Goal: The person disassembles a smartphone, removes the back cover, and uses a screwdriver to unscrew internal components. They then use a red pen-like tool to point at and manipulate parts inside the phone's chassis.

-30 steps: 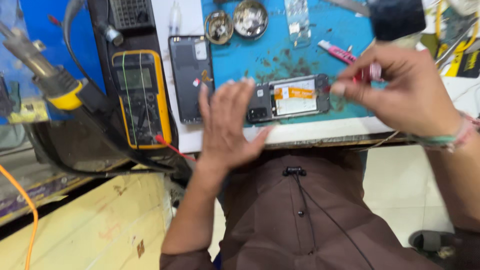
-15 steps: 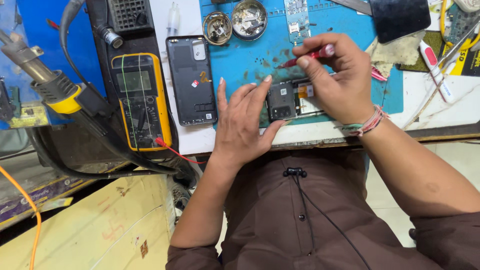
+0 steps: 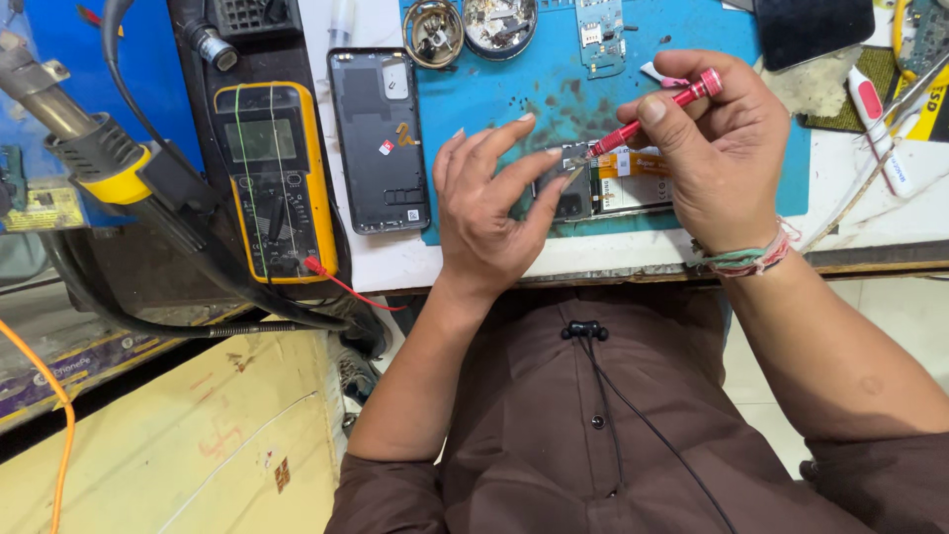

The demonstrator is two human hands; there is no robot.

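The right hand (image 3: 727, 148) pinches a slim red metal screwdriver (image 3: 652, 117) between thumb and fingers, its shaft slanting down to the left so that the tip meets the upper left part of an opened black phone with an orange and white panel inside (image 3: 613, 183). That phone lies flat on a blue work mat (image 3: 494, 94), close to the mat's near edge and near the front edge of the white bench (image 3: 593, 262). The left hand (image 3: 489, 208) hovers over the phone's left end with fingers spread and curled, grasping nothing; its fingertips (image 3: 559, 178) touch or nearly touch the phone by the screwdriver tip, and which of the two cannot be told.

On the left edge of the mat, partly on the bare bench, lies a detached black plastic phone back cover (image 3: 378, 138), inner side up. Just beside it to the left sits a yellow and black multimeter (image 3: 272, 178) with a red probe lead (image 3: 341, 282) running off its lower right corner. Farther left, a hot-air gun with a yellow collar and grey metal nozzle (image 3: 89, 148) hangs off the bench's left end. At the mat's far edge stand two round metal dishes of small parts (image 3: 499, 25), and a small green circuit board (image 3: 603, 35) lies to their right.
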